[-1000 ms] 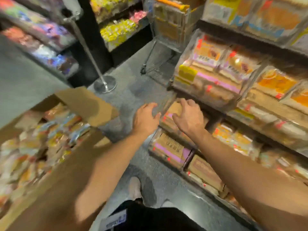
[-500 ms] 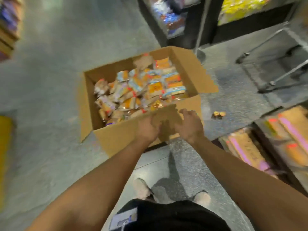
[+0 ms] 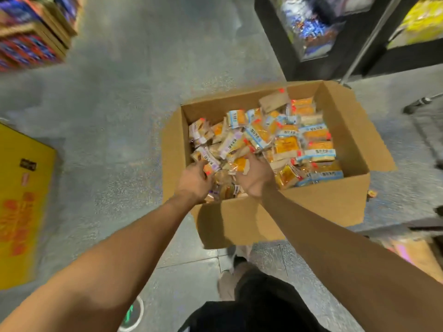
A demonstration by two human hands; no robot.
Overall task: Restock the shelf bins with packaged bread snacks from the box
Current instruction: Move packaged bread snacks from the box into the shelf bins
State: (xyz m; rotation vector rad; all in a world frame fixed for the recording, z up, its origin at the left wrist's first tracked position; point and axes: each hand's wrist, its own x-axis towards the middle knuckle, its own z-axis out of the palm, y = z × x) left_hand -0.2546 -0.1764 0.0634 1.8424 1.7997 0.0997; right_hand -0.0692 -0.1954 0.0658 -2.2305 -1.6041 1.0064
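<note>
Packaged bread snacks (image 3: 282,140) are heaped in an open cardboard box (image 3: 321,202) on the floor (image 3: 134,121), where wrapped packets are grasped by the left hand (image 3: 194,183) and right hand (image 3: 255,178).

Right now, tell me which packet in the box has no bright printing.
The plain brown packet at the far wall of the box. The others show orange, blue or purple printing; this one faces up plain brown.

One open cardboard box (image 3: 282,221) on the floor, heaped with dozens of bread snack packets (image 3: 287,144), too many and too jumbled to count exactly. Two hands in it: left hand (image 3: 194,182), right hand (image 3: 255,178). One flat yellow carton (image 3: 21,204) far left. Two shoes (image 3: 230,279) near.
</note>
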